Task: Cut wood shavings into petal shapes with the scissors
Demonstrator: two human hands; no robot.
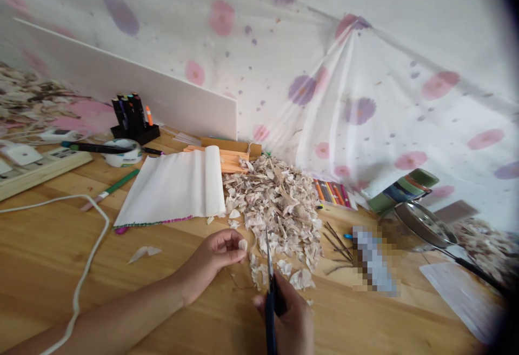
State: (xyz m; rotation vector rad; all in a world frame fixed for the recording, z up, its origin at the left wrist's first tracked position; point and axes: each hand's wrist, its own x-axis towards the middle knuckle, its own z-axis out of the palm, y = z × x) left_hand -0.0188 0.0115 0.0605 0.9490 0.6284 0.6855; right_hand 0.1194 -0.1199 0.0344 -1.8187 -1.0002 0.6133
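Papery husk [243, 245] pinched, left hand [214, 255] | right hand [290, 317] grips one scissors [270, 279]

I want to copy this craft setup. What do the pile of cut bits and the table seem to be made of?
The pile: probably thin dried petals or paper, matte, cream-pink, curled and flaky. The table: wood or wood-look laminate, smooth, with visible grain and plank seams.

Home craft table [48, 247] (markers [130, 112], paper scraps [279, 203])
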